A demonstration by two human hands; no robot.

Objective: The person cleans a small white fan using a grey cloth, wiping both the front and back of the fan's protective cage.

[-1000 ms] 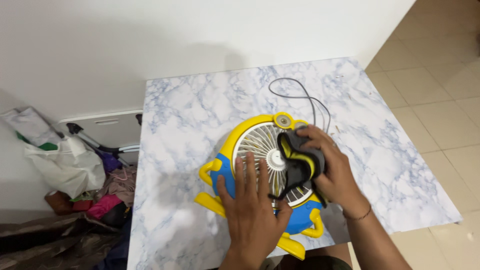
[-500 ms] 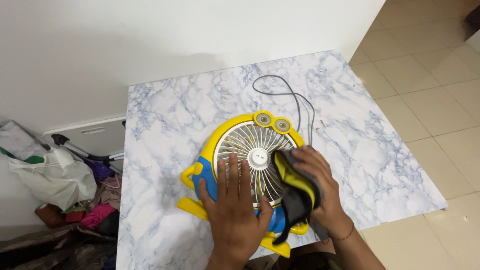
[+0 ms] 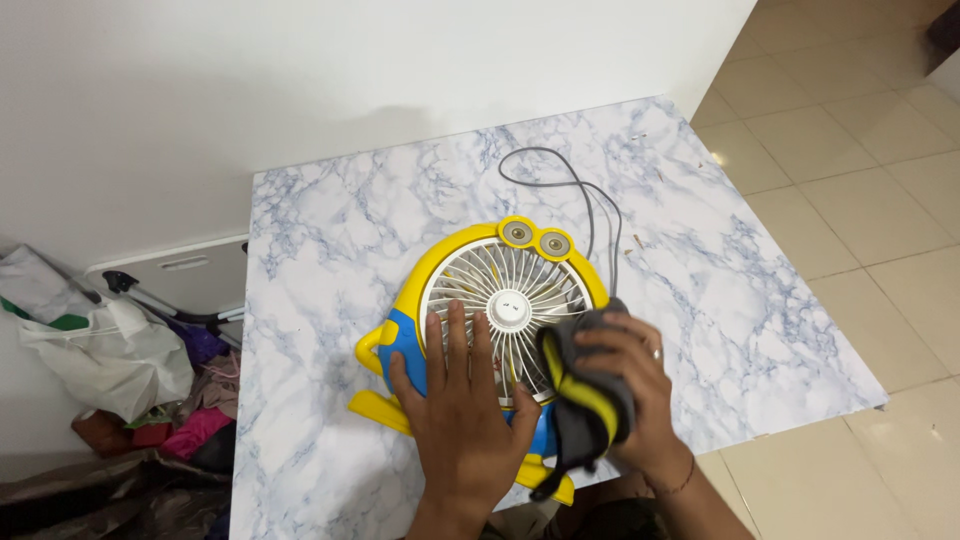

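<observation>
Head view of a yellow-and-blue cartoon-shaped table fan (image 3: 500, 300) lying flat, grille up, on the marble-patterned worktop (image 3: 330, 230), near its front edge. The left hand (image 3: 462, 420) lies palm down with fingers spread across the lower left of the white grille, pressing the fan in place. The right hand (image 3: 630, 385), fingers curled, grips a bunched grey-and-yellow cloth (image 3: 585, 400) against the lower right rim of the fan. A grey cord (image 3: 575, 185) loops across the worktop behind the fan. Compared with half a second ago, the cloth and right hand sit slightly lower and further right on the rim, leaving more of the grille exposed; the left hand keeps its position. A white bag (image 3: 100, 355) and mixed clutter lie on the floor at left.
</observation>
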